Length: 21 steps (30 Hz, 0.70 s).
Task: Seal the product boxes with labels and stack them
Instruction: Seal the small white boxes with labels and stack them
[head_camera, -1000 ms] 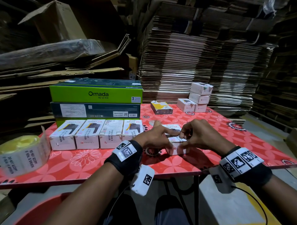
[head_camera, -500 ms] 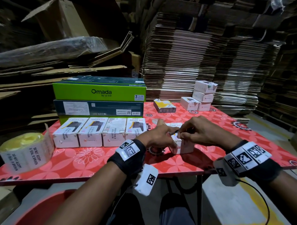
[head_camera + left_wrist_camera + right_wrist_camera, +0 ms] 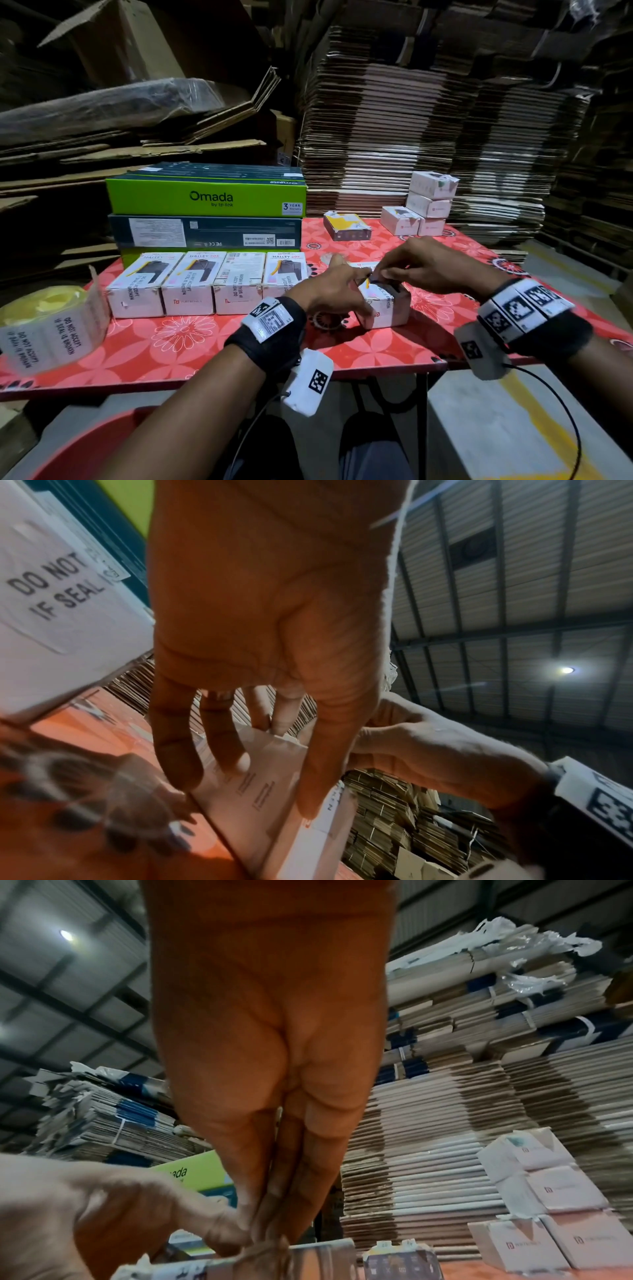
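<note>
My left hand (image 3: pixel 334 291) gripped the product box (image 3: pixel 385 305) steady on the tabletop (image 3: pixel 191 346) so my right hand (image 3: pixel 416 265), pinching the label, could seal its top flap.

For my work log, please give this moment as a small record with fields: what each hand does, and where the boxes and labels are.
left hand: holds the box being sealed, fingers down its side
right hand: fingertips pinch at the top of that box
row of boxes: four side by side, in front of the Omada cartons
stack of small boxes: far right on the table
label roll: left table edge
</note>
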### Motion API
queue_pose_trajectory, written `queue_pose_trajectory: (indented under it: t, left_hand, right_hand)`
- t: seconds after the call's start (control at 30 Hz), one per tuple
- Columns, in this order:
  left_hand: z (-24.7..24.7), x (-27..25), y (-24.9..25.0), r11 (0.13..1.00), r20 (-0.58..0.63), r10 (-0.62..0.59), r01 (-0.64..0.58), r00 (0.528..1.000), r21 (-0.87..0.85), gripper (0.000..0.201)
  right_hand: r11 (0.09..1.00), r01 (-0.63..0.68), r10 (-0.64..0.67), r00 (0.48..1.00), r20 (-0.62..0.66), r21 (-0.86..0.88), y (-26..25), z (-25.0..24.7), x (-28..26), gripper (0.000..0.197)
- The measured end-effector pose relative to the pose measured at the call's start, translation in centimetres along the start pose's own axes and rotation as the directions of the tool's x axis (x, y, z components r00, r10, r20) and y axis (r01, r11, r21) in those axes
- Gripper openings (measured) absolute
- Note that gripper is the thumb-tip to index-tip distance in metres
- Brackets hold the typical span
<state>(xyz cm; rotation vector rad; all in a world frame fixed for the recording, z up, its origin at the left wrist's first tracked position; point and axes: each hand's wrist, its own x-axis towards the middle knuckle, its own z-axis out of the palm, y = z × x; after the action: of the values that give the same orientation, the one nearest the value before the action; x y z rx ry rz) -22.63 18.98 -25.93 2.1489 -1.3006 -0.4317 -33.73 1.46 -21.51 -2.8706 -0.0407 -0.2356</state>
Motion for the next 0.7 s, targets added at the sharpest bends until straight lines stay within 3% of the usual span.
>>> queue_pose_trajectory:
  t: [0.07,0.3,0.47,0.53,0.63,0.7]
  left_hand:
    - [-0.1,0.2,-0.2,1.0,-0.007,-0.015,0.015,1.0,0.002,0.085]
    - [0.0,0.3,-0.4,0.999,-0.011,-0.034,0.034,0.999,-0.002,0.091]
    - [0.0,0.0,0.1,0.999,-0.011,-0.025,0.025,1.0,0.022,0.074]
    - [0.0,-0.1,0.0,0.999,-0.016,-0.022,0.022,1.0,0.024,0.076]
    - [-0.1,-0.2,0.0,0.999,-0.013,-0.008,0.009,1.0,0.032,0.073]
    - [-0.1,-0.1,0.0,1.0,-0.006,-0.002,0.002,1.0,0.026,0.072]
  right_hand:
    - [1.0,0.001,-0.001,1.0,-0.003,0.007,-0.2,-0.1,-0.6,0.019]
    - [0.998,-0.017,0.016,1.0,-0.021,-0.056,-1.3,1.2,-0.9,0.018]
    - [0.996,0.004,-0.011,0.997,-0.072,-0.092,-0.1,2.2,0.4,0.028]
    - [0.993,0.027,-0.036,0.997,-0.07,-0.119,0.1,2.3,0.8,0.034]
    - [0.993,0.0,-0.003,1.0,-0.028,-0.115,0.6,1.5,1.0,0.036]
    - [0.998,-0.042,0.043,0.998,0.043,-0.036,0.6,0.1,0.1,0.027]
